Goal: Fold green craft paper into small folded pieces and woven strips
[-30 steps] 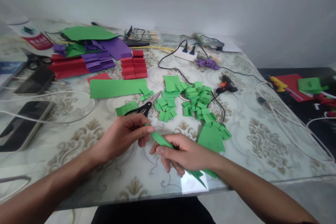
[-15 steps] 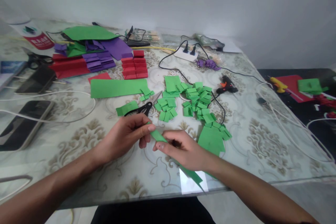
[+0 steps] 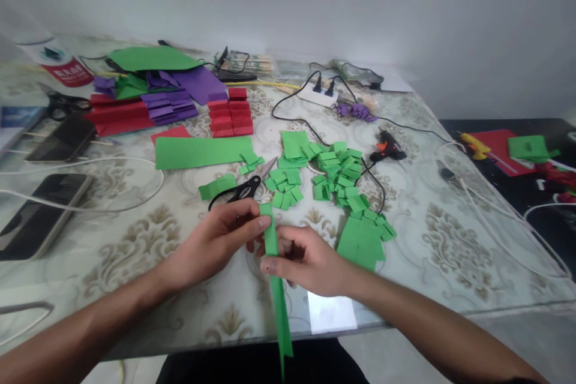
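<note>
Both my hands hold one long green paper strip (image 3: pixel 278 300) above the near edge of the table. My left hand (image 3: pixel 220 240) pinches its upper end between thumb and fingers. My right hand (image 3: pixel 306 259) is closed round the strip just below, and the rest of the strip hangs down past the table edge. Black-handled scissors (image 3: pixel 240 188) lie just beyond my left hand. Beside them lies a small folded green piece (image 3: pixel 217 185). Several small green paper rectangles (image 3: pixel 333 171) are piled further back, right of the scissors.
A wide green sheet (image 3: pixel 200 151) lies behind the scissors, red stacks (image 3: pixel 231 111) and purple paper (image 3: pixel 173 102) further back. A glue gun (image 3: pixel 387 147) and a power strip (image 3: pixel 317 93) with cables sit right. Two phones (image 3: pixel 40 210) lie left. A green sheet (image 3: pixel 362 241) is beside my right hand.
The strip has swung from lying slantwise toward the right to hanging almost straight down over the table edge. My right hand moved a little left, closer to my left hand.
</note>
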Motion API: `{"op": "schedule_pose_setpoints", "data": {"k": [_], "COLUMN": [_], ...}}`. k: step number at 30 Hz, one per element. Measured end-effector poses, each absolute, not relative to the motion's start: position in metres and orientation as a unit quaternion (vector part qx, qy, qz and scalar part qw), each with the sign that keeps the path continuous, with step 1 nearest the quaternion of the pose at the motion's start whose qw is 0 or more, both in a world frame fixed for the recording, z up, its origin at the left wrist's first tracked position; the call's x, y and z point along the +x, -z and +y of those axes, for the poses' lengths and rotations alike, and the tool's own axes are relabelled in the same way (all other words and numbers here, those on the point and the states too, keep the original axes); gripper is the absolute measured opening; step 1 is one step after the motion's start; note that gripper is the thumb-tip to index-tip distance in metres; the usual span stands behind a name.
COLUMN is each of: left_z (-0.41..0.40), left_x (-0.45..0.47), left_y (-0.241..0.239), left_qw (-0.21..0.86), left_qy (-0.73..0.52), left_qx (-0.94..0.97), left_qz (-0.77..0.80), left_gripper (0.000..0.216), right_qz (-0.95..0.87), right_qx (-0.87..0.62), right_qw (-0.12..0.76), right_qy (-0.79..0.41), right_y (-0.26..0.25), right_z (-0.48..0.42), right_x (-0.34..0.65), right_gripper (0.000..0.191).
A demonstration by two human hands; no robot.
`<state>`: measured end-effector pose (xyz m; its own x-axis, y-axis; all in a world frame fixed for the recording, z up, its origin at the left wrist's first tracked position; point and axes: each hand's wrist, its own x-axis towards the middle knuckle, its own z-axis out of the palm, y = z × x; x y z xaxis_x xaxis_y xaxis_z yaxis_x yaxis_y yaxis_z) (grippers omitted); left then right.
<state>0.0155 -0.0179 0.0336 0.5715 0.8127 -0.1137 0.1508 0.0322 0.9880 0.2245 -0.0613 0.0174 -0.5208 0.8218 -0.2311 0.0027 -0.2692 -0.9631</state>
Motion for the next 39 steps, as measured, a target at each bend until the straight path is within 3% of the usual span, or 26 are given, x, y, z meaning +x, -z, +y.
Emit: {"op": "schedule_pose_setpoints", "data": {"k": [4,9,14,39], "left_z": [-0.015,-0.017,-0.018,-0.020], "left_x": [0.008,0.004,0.007,0.011], "left_y": [-0.041,-0.038,-0.036,-0.027], "left_qw": [0.566,0.534,0.457,0.508], "left_qy": [-0.266,-0.165,-0.130,-0.138], "left_qx": [0.678,0.752,0.819,0.761], "left_qz": [0.386,0.349,0.321,0.378], "left_gripper": [0.032,0.035,0.032,0.039], "right_qz": [-0.475,-0.451,-0.448,-0.438], "right_qx": [-0.391,-0.393,-0.396,-0.440], "right_qw": [0.330,0.396,0.397,0.425], "right_qy": [-0.716,-0.697,-0.696,-0.659], "right_y": [-0.017,-0.016,-0.015,-0.014], "right_z": [-0.058,-0.055,-0.055,-0.054], "right_x": [0.225,0.227,0.226,0.226], "right_gripper": [0.041,0.035,0.037,0.033]}}
